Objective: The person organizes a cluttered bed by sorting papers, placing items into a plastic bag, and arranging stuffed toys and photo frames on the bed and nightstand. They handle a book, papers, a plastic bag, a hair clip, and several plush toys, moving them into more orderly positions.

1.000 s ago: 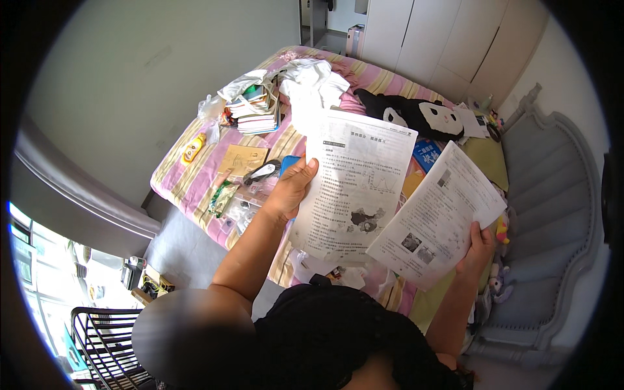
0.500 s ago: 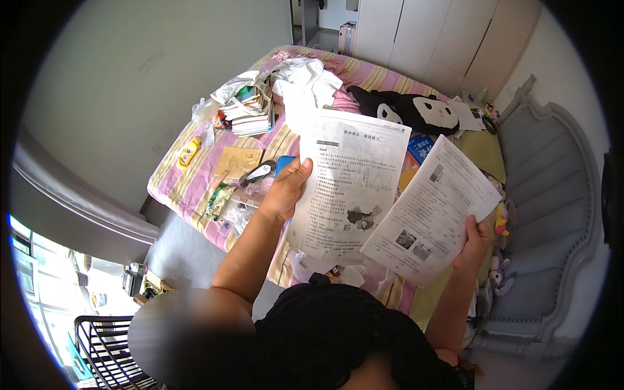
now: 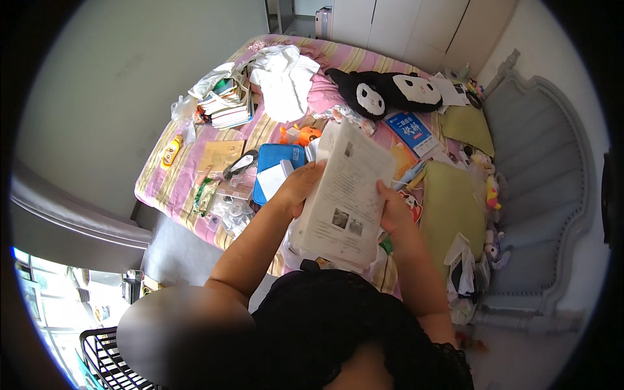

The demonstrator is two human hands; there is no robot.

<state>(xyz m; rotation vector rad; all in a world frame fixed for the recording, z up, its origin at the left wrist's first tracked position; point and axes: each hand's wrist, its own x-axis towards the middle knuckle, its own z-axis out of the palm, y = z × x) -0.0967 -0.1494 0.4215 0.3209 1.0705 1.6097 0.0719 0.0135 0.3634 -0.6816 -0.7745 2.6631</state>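
Printed papers [image 3: 354,195]: seemingly gathered into one stack, held over bed [image 3: 164,194], not laid down. Left hand [image 3: 301,187]: gripping left edge. Right hand [image 3: 392,210]: gripping right edge (thumb uppermost). Book pile [image 3: 231,114], blue case [image 3: 281,155]: on bed, unheld.

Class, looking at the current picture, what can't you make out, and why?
All in the head view:
- Small text on the printed papers: too small and soft to read.
- Some fingers of the left hand and right hand: behind the papers.
- Stack of books: top partly covered by white fabric.
- Black slatted object: cut off by the lower edge.
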